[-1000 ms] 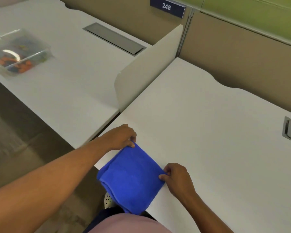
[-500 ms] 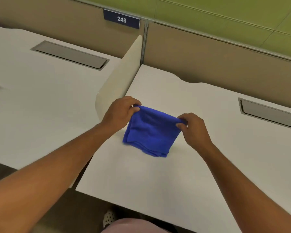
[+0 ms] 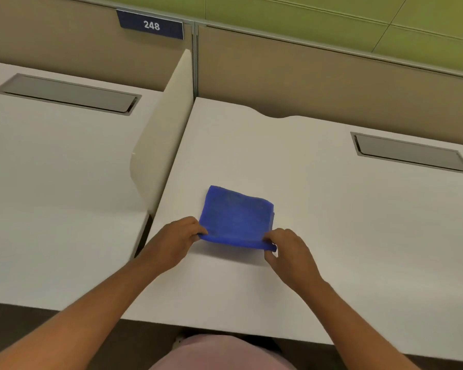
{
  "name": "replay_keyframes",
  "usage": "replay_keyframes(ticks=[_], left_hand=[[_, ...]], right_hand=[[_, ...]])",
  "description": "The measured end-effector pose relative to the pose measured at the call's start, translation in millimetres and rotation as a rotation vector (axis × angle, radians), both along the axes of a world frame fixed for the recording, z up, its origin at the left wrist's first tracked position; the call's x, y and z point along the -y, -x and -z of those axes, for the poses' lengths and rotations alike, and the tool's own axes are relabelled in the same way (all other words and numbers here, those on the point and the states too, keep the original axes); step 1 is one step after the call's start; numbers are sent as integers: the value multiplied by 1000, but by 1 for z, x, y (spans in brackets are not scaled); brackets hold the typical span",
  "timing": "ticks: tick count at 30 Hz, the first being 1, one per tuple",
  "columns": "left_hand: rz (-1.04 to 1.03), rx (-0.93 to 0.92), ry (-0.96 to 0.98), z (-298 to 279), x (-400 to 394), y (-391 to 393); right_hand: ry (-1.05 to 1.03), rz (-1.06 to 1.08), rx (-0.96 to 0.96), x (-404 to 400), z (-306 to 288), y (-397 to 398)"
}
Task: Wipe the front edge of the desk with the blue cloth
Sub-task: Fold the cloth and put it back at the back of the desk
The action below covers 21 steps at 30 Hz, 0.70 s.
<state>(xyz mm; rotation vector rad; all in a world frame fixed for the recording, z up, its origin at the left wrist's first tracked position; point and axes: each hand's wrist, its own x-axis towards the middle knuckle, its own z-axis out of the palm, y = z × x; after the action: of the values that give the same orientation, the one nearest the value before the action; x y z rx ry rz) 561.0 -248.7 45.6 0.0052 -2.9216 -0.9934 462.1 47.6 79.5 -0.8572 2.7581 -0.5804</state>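
- The left hand (image 3: 175, 243) pinches the near-left corner of the blue cloth (image 3: 237, 218), thumb on top and fingers curled under the fold.
- The right hand (image 3: 289, 253) pinches the near-right corner the same way, so the near hem is lifted slightly off the surface between the 2 hands while the far part lies flat.
- Holding both near corners looks like a way to keep the fold square and taut, giving one firm pad to press with instead of a loose rag.
- The blue cloth is folded into a thick rectangle and sits on the desk (image 3: 332, 236) left of its middle, well back from the front edge (image 3: 225, 327), which runs just above the person's lap at the bottom of the view.
- Judging by that gap, the wiping has not started here; the cloth would need to be drawn toward the body and wrapped over or pressed along the front edge.
- A low white divider (image 3: 163, 145) stands just left of the cloth, separating this desk from the neighbouring desk (image 3: 51, 182); it marks where a pass along the front edge would begin or end.
- A grey cable hatch (image 3: 409, 153) is set into the desk far right, well clear of the hands, and a matching one (image 3: 67, 93) sits in the neighbouring desk.
- A plate reading 248 (image 3: 150, 24) is fixed to the tan partition behind.
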Motion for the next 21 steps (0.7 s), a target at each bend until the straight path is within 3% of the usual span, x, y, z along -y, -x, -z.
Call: replay_keyframes(ticks=[6,10,15,21], left_hand=[[112,239,-43,-9,0,-18],[43,314,-332,-26,6,-7],[-196,122,-401,-29,-1,47],[-380,171,-270,0,-7,97]], right_hand=[[-20,-49,207,-20,3,-16],[90,43,354,-18,-16,1],[170,187,290,1,-14,46],[16,237,169,24,16,71]])
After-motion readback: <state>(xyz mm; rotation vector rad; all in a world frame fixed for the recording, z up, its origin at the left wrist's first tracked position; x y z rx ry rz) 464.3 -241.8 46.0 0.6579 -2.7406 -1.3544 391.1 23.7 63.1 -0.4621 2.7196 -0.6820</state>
